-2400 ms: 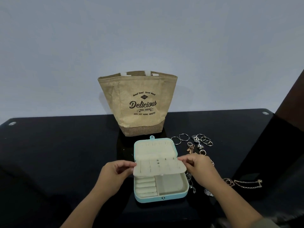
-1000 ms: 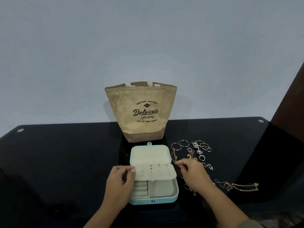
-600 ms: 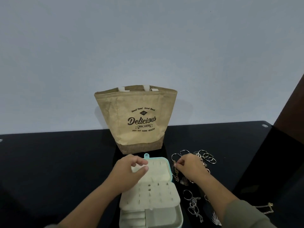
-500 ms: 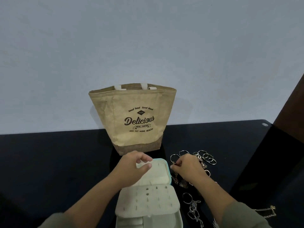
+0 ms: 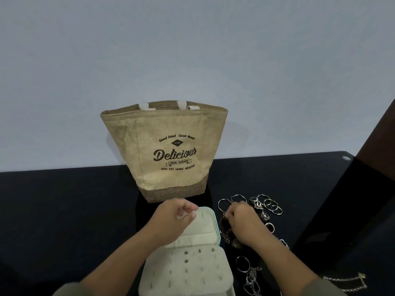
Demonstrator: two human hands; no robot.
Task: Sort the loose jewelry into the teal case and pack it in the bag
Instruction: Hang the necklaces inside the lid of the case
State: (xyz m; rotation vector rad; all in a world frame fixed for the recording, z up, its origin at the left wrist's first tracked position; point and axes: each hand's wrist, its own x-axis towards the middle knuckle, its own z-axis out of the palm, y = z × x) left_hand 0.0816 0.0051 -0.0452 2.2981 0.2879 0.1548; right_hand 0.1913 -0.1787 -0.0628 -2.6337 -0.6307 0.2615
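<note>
Background, head view: a plain pale blue-grey wall (image 5: 192, 50) fills the upper half. A dark brown panel (image 5: 376, 146) cuts in at the right edge.
Left hand: the left hand (image 5: 171, 223) comes in from the bottom left and sits over the far left part of the case's open lid. Its fingers are curled and the thumb tip is close to the forefinger. I cannot tell whether it grips the lid or only rests there.
Right hand: the right hand (image 5: 245, 225) is palm down just right of the case. Its fingers are curled, and the tips pinch the far end of a gold link chain (image 5: 226, 233).
Surface: a glossy black table (image 5: 64, 210) runs back to the wall.
Bag: a tan burlap tote bag with a darker woven base (image 5: 166, 150) stands upright at the back. Its mouth is open upward and the "Delicious" print faces the person.
Case: the teal rounded-rectangle jewelry case with cream lining (image 5: 217, 227) lies open in front of the bag, between the two hands. Its long axis runs near to far, and the lid is laid back toward the bag. A cream slotted earring panel (image 5: 188, 272) covers the base, whose near end is cut off by the frame.
Loose jewelry: silver hoops (image 5: 223, 205) and thin silver rings (image 5: 271, 207) lie right of the case. A second gold chain (image 5: 344, 280) lies well apart at the lower right.
</note>
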